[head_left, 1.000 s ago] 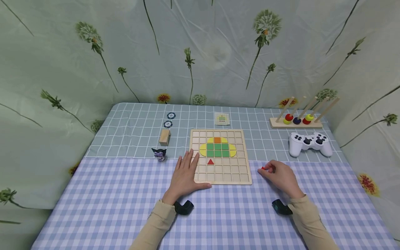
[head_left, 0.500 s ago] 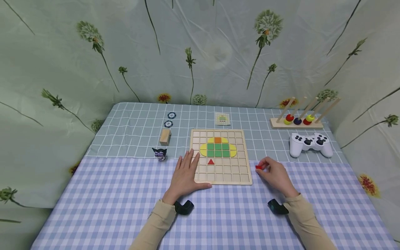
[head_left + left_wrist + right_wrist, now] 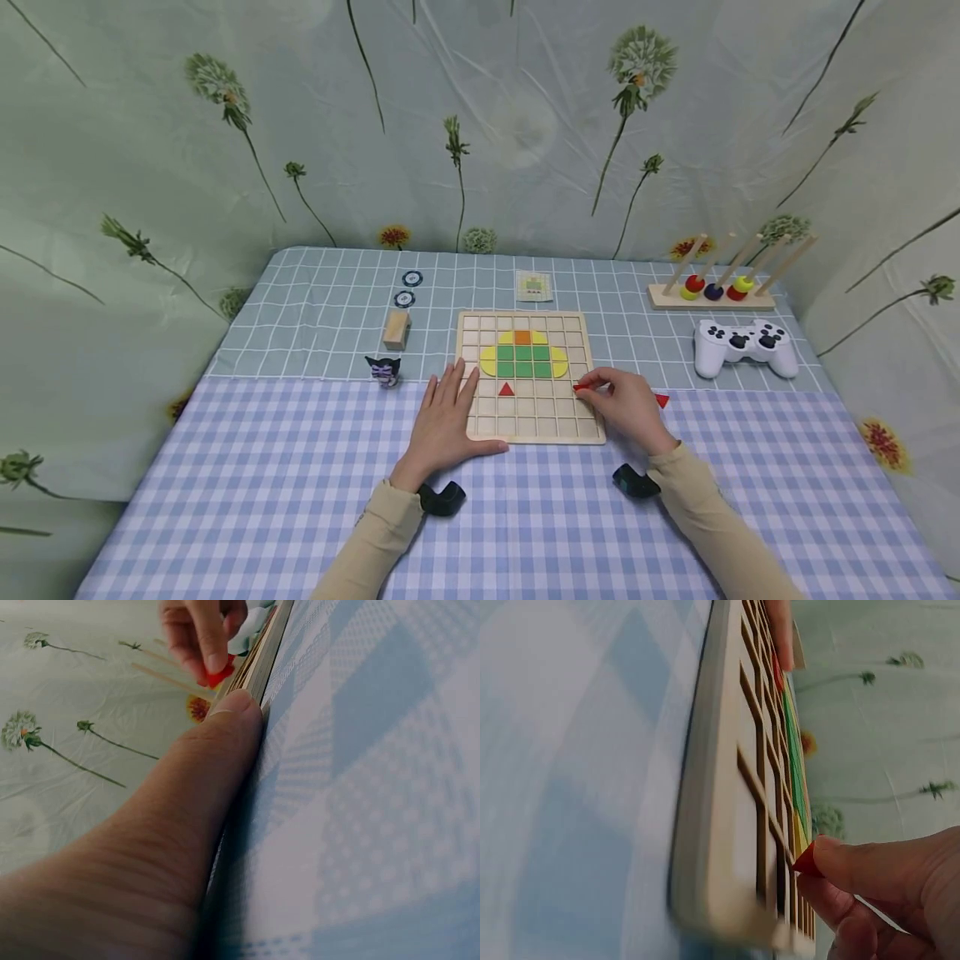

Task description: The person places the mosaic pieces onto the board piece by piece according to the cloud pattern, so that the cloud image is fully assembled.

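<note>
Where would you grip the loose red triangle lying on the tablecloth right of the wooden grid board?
Probably pinch the red triangle by two opposite edges, coming from above. It lies flat and thin on the tablecloth, so no side offers height. The right hand, which pinches another red piece over the wooden grid board, is nearest.

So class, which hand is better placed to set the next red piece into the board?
The right hand: it already pinches a red piece over the board. The left hand lies flat on the board's left edge.
</note>
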Demonstrator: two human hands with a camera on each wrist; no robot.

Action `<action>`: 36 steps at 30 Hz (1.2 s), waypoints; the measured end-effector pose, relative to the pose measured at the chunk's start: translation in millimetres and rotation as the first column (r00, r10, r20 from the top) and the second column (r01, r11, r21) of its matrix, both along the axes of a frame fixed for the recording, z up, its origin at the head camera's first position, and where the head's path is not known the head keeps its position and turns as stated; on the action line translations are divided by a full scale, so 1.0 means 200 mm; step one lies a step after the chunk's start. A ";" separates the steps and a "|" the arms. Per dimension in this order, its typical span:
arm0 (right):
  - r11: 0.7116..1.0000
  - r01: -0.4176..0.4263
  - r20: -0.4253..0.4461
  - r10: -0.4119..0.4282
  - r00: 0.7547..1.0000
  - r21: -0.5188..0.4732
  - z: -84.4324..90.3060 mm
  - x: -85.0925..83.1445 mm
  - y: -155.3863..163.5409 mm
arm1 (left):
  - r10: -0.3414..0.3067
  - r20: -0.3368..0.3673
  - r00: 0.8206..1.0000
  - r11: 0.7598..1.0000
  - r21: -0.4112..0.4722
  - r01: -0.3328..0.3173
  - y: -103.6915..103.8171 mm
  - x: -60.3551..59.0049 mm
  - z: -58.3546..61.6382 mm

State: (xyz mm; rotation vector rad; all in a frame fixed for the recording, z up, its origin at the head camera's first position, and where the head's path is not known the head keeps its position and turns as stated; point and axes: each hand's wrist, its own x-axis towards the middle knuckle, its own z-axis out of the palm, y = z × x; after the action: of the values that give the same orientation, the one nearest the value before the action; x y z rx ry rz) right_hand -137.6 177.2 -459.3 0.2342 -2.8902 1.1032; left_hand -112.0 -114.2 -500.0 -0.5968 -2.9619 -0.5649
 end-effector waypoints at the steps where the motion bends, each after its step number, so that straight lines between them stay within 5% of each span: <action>1: 1.000 -0.010 0.008 0.010 1.000 -0.005 0.00 -0.01 -0.02 | 0.000 0.002 1.000 1.000 0.001 0.000 0.00 0.00 0.00; 19: 0.988 -0.153 0.006 0.153 0.988 -0.025 0.04 -0.11 -0.29 | 0.003 -0.012 1.000 1.000 -0.001 -0.003 0.00 0.00 -0.01; 36: 0.976 -0.218 -0.007 0.218 0.976 0.024 0.00 -0.12 -0.33 | 0.002 -0.010 1.000 1.000 0.003 -0.002 0.00 -0.01 -0.01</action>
State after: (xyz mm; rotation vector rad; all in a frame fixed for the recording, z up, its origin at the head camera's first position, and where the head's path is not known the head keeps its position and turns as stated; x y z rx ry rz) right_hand -162.0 110.8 -459.9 0.5688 -2.9250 1.0932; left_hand -113.3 -114.4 -502.9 -0.5949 -2.9518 -0.5648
